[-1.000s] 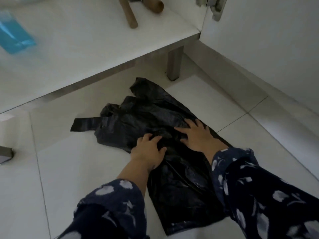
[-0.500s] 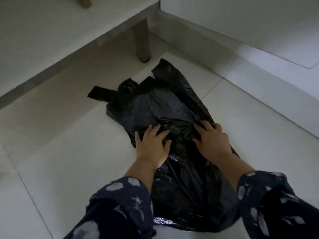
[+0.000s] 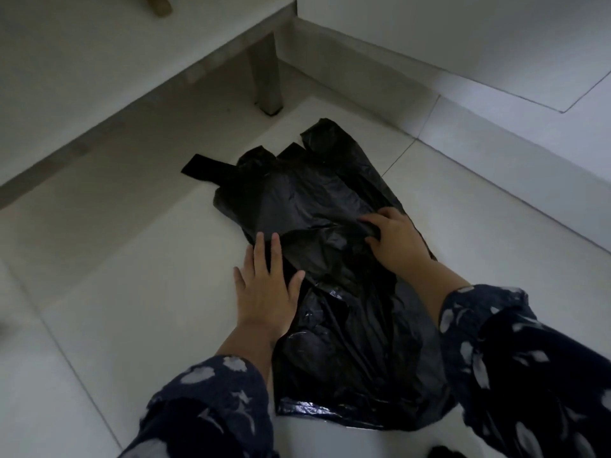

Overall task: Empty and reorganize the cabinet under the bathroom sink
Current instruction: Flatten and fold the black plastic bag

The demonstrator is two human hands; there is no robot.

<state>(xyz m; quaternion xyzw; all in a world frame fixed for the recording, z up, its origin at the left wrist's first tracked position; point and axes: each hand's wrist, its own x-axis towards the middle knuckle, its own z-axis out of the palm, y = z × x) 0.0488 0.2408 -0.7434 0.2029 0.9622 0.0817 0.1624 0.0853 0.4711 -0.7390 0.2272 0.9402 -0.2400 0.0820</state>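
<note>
- While the black plastic bag [image 3: 317,206] lies spread flat on the pale tiled floor [image 3: 139,292], both of the person's hands are down on it, near its middle.
- The left hand [image 3: 267,289] lies flat, fingers straight and a little spread, pressing the bag's left edge; its little finger reaches onto the tile.
- The right hand [image 3: 396,239] sits on the bag's right side, fingers bent, the thumb and fingertips pinching a fold of the plastic.
- One handle loop [image 3: 201,168] of the bag sticks out to the left, and the other end is crumpled near the cabinet leg [image 3: 266,74].
- The cabinet floor [image 3: 99,51] stands raised above the tile, just beyond the bag.
- Both forearms wear dark blue sleeves [image 3: 515,365] with a pale print.
</note>
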